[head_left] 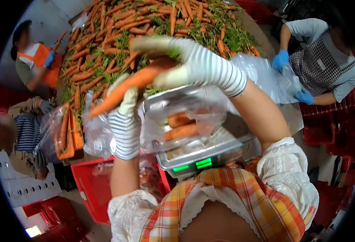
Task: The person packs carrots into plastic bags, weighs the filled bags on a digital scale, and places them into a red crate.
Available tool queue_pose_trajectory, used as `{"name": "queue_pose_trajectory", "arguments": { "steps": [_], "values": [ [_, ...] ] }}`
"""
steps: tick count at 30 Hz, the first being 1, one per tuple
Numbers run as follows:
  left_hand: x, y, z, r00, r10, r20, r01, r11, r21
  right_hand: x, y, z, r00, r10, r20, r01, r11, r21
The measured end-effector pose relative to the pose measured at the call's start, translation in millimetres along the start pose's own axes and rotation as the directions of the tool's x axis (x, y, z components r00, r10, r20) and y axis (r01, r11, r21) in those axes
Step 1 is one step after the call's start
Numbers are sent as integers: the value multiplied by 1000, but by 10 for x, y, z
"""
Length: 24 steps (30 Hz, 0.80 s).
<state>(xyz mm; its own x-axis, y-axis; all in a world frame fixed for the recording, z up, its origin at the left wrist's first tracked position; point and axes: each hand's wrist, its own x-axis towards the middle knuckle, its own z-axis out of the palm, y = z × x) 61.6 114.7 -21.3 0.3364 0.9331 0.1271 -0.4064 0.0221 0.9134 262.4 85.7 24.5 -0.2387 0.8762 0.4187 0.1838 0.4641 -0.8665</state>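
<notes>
A large carrot (135, 82) is held slantwise above the scale, its tip pointing down and left. My left hand (125, 119), in a striped white glove, is closed around its lower half. At the thick end, my right hand (191, 62), gloved alike and blurred by motion, has thumb and fingers around the same carrot. Below my hands stands a metal weighing scale (173, 162) with a lit green display. On its pan lies a clear plastic bag (214, 105) with a few carrots (181, 131) in it.
A heap of carrots (117, 20) with green tops covers the table ahead. A red crate (92, 189) with bagged goods sits below left. On the left are two co-workers, one beside an orange basket (77, 135); on the right, a co-worker in blue gloves handles a plastic bag (262, 76).
</notes>
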Motion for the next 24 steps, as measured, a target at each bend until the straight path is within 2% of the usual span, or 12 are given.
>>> {"name": "queue_pose_trajectory", "arguments": {
  "steps": [2, 4, 5, 7, 9, 10, 12, 13, 14, 16, 20, 24],
  "values": [
    [-58, 194, 193, 989, 106, 103, -125, 971, 202, -8, -209, 173, 989, 113, 91, -6, 659, -753],
    [-166, 402, 288, 985, 16, 172, -58, 969, 241, -95, -87, 193, 991, 133, 18, -80, 692, -717],
    [-184, 410, 182, 975, -64, 214, 20, 979, 201, -134, -83, 161, 985, 166, -57, -161, 727, -668],
    [-332, 449, 75, 914, 155, 375, -311, 862, 400, -166, -113, 79, 936, 120, -332, -219, 935, -279],
    [-528, 468, -74, 863, 169, 476, -484, 547, 683, -189, -284, 81, 887, 86, -455, -15, 987, 157],
    [-550, 406, -109, 840, 144, 522, -541, 181, 821, -237, -374, 155, 876, -7, -483, 150, 954, 259],
    [-473, 222, -327, 963, -270, 17, 69, 304, 950, -368, -393, 489, 939, 100, -329, -54, 988, 146],
    [-470, 226, -332, 976, -200, 82, 124, 829, 545, -432, -404, 654, 957, 153, -247, -140, 988, 66],
    [-466, 338, -324, 970, -244, 2, 230, 916, 330, -533, -248, 721, 955, 254, -153, -267, 961, -75],
    [-574, 429, -450, 964, -249, 90, 261, 952, -162, -714, 194, 692, 886, 433, 166, -360, 867, -343],
    [-848, 466, -321, 967, -231, 109, 253, 922, -293, -918, 98, 252, 469, 857, 211, -346, 399, -850],
    [-1056, 491, 134, 992, -107, -69, 99, 989, -109, -1118, -107, 156, 651, 738, 175, -170, 367, -915]
  ]
}}
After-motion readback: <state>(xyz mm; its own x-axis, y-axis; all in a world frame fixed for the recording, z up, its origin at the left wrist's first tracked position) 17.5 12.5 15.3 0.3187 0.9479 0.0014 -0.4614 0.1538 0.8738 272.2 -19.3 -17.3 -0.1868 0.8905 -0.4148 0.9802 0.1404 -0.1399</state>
